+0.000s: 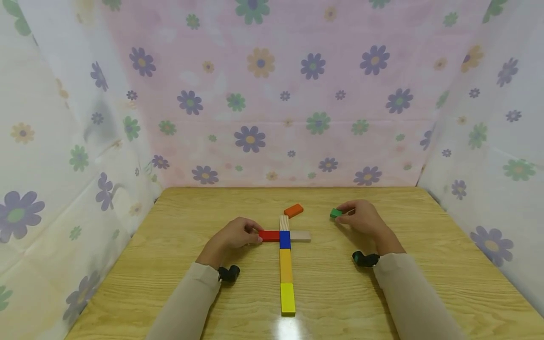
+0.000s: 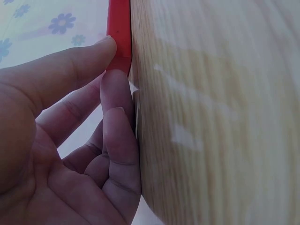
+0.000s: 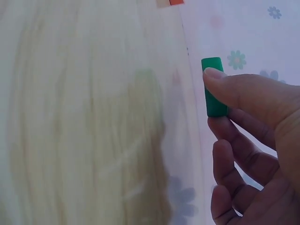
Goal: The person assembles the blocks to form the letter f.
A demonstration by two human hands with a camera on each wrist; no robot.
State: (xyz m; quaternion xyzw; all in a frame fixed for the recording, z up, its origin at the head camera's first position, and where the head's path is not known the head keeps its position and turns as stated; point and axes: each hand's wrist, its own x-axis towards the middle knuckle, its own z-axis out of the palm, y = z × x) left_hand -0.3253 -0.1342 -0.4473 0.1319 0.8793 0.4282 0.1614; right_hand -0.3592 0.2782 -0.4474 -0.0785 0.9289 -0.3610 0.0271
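A cross of wooden blocks lies on the table. At its centre is a blue block [image 1: 284,240], with a red block [image 1: 269,236] to the left and a pale block [image 1: 301,236] to the right. Beyond the blue one is a bare-wood block [image 1: 284,223]; towards me run an amber block [image 1: 286,266] and a yellow block [image 1: 287,297]. My left hand [image 1: 235,233] pinches the red block's outer end between thumb and finger. Off to the right, my right hand [image 1: 361,217] pinches a small green block [image 3: 215,93], held above the tabletop in the right wrist view.
An orange block [image 1: 293,210] lies at an angle just past the cross's far end. Flowered cloth [image 1: 289,94] hangs behind the table [image 1: 178,293] and along both sides. Each wrist wears a small black camera, such as the right camera [image 1: 364,259].
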